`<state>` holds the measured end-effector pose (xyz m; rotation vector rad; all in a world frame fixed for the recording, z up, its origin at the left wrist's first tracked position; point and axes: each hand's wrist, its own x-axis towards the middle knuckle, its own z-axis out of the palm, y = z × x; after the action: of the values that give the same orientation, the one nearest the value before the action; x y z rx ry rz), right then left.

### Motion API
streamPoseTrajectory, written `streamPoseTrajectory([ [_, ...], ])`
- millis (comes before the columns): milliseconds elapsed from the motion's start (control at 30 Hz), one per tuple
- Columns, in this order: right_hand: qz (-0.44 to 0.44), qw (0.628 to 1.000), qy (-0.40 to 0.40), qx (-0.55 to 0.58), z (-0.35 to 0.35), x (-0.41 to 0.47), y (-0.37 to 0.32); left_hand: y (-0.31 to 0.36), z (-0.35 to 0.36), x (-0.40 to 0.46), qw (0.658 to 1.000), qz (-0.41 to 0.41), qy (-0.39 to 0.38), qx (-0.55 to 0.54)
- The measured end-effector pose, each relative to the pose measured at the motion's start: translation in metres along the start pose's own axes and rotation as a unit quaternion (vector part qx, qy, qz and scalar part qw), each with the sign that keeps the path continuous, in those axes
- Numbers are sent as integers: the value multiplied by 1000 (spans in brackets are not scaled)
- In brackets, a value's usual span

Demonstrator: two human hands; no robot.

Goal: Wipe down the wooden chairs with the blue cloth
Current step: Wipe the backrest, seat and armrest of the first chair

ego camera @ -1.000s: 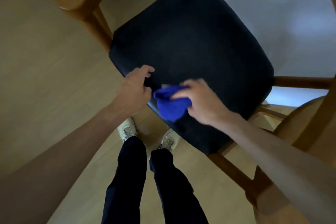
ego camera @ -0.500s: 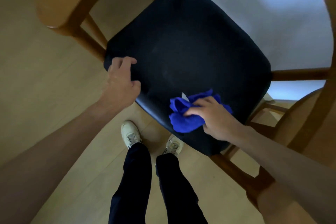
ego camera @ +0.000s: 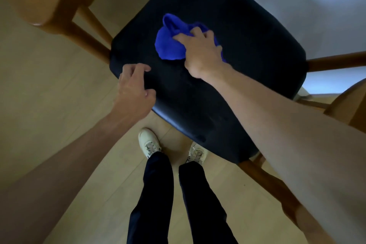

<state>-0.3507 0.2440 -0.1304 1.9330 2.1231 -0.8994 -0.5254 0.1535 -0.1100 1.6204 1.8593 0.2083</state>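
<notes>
Overhead in the head view, the right hand [ego camera: 200, 51] reaches in from the lower right, arm extended, fingers [ego camera: 198, 32] curled into the bunched blue cloth [ego camera: 170, 45], gripping it and pressing it on the dark seat [ego camera: 247, 45] of the wooden chair [ego camera: 336, 61], just above the frame's centre. Left of centre, the left hand [ego camera: 134, 89] rests at the seat's left edge, fingers loosely bent and spread, holding nothing. White shoes [ego camera: 148, 142] stand on the floor [ego camera: 49, 95] below

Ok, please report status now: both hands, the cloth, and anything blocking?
Right hand grips blue cloth on black seat, mid-seat. Left hand rests on seat's near edge, fingers loosely curled. Nothing blocking.
</notes>
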Motion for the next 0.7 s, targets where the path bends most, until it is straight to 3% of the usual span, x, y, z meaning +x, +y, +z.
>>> streamPoseTrajectory([
  [167,5,1000,7,-22,33,-102,34,10,-9,12,1000,14,-15,8],
  [267,-8,998,-60,-15,39,-139,51,20,-4,19,1000,19,-9,-11],
  [367,-28,989,-131,64,23,-132,64,23,1,23,999,10,2,-30],
  [433,-15,987,-87,132,1,-113,65,20,2,24,999,6,2,-42],
  [600,29,977,130,169,-61,9,33,3,-11,32,999,-15,12,-44],
  [700,38,988,115,95,-61,72,-2,-4,-19,37,998,-28,17,-46],
])
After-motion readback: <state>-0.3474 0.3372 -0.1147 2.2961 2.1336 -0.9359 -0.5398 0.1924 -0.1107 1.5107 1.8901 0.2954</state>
